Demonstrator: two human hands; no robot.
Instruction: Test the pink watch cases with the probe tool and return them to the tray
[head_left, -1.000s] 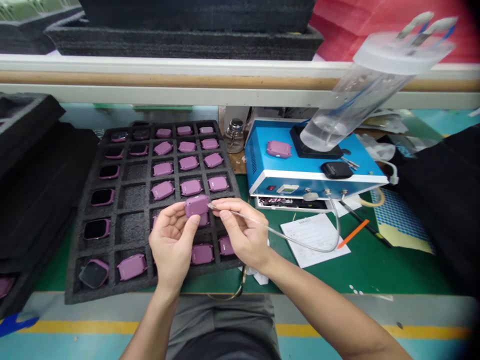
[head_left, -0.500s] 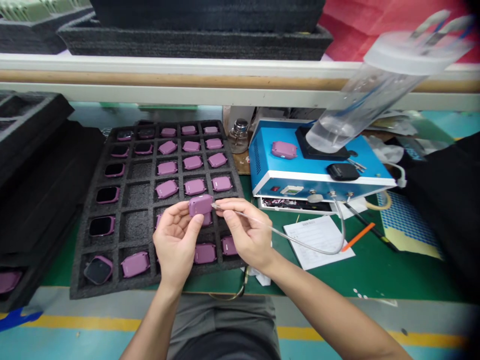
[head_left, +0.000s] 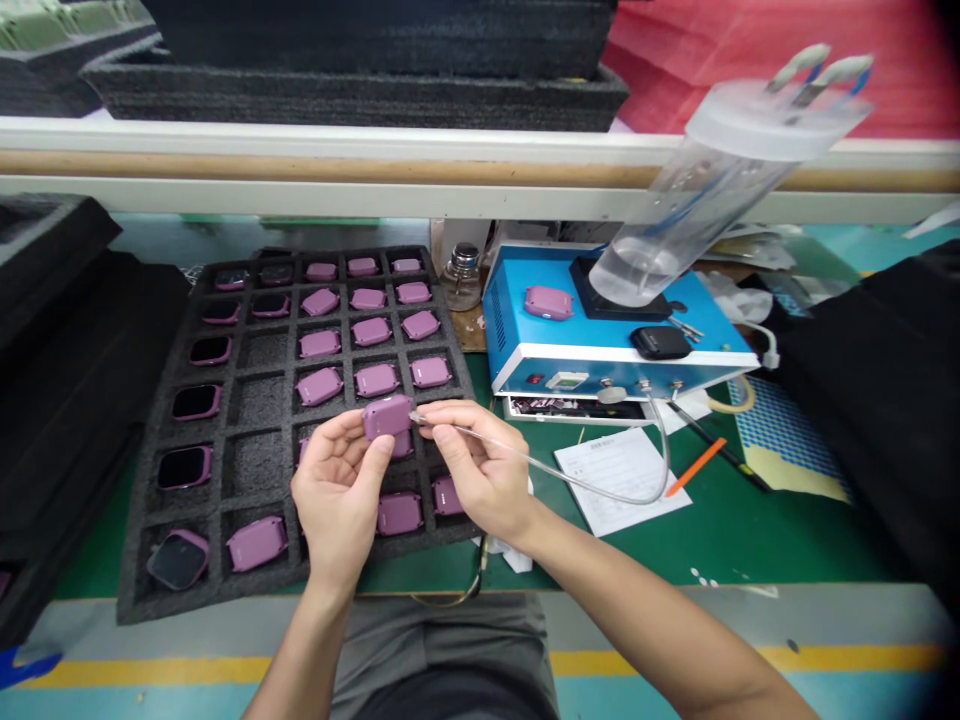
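Observation:
Between the thumb and fingers of my left hand point(head_left: 337, 488) is a purple smartwatch case point(head_left: 385, 418), raised above the foam tray. My right hand point(head_left: 484, 465) pinches the metal-tipped end of a clear tube point(head_left: 517, 450), its tip right at the case's right edge; whether they touch I cannot tell. The tube curves back to the front of a blue machine point(head_left: 540, 345). Below my hands lies the black foam tray point(head_left: 259, 590), its compartments holding purple watch cases point(head_left: 257, 543), some with dark screens up. Several compartments behind my left hand are hidden.
On the blue machine stand a tilted-looking clear cylinder point(head_left: 667, 220), another purple case point(head_left: 548, 302) and a black case point(head_left: 660, 343). A paper sheet point(head_left: 611, 465) and orange strip point(head_left: 697, 466) lie to the right. A glass bottle point(head_left: 463, 278) stands behind; black foam stacks point(head_left: 67, 380) flank the left.
The whole view has shifted a little, so the bench things appear farther left. Both hands keep the same hold on the watch case and the tube end.

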